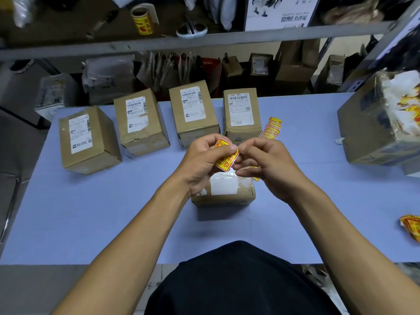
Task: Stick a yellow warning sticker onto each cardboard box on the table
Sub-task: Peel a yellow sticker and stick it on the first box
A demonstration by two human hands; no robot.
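My left hand [202, 162] and my right hand [268, 164] both pinch one yellow warning sticker [226, 159] with red print, held above a small cardboard box [223, 192] in the middle of the blue table [113, 212]. Several cardboard boxes with white shipping labels stand in a row behind: far left box [88, 142], second box [141, 123], third box [194, 114], fourth box [242, 114]. None of them shows a yellow sticker on the sides I see. A strip of yellow stickers [271, 128] lies right of the fourth box.
A large open carton [372, 128] holding crumpled sticker backing sits at the table's right. More crumpled yellow backing [411, 226] lies at the right edge. A roll of yellow stickers [143, 19] stands on the shelf above. Bags and cartons fill the floor behind the table.
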